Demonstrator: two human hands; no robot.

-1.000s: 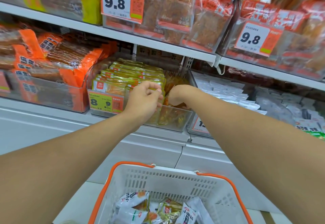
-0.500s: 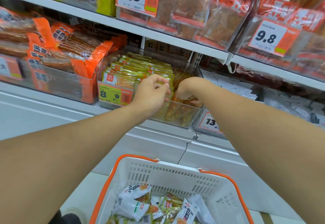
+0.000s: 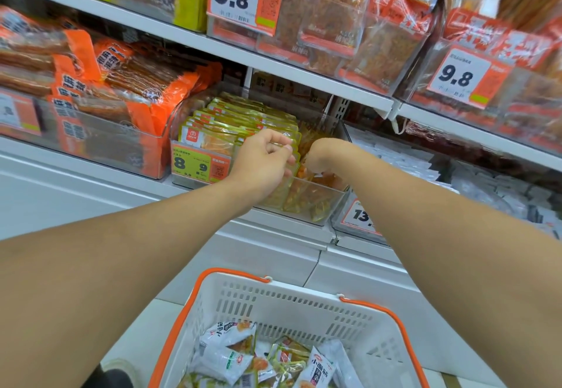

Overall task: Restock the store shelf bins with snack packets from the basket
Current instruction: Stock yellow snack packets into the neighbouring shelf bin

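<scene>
A clear shelf bin (image 3: 316, 202) on the middle shelf holds a standing row of yellow-green snack packets (image 3: 231, 126) on its left and loose orange packets (image 3: 307, 144) on its right. My left hand (image 3: 263, 158) pinches the front edge of the yellow-green row with curled fingers. My right hand (image 3: 324, 156) is bent down into the bin's right side, its fingers curled among the orange packets and partly hidden. Below, a white basket (image 3: 304, 296) with orange handles holds several white and green packets (image 3: 231, 354).
A yellow price tag (image 3: 199, 165) marked 8.9 hangs on the bin front. Orange-wrapped packs (image 3: 127, 89) fill the bin to the left, and white packets (image 3: 404, 159) fill the bin to the right. The upper shelf (image 3: 273, 62) overhangs closely. A shoe (image 3: 112, 378) shows at the bottom left.
Both hands stay at the same bin. My right hand has dipped a little deeper among the orange packets, while the left keeps its pinch on the yellow-green row.
</scene>
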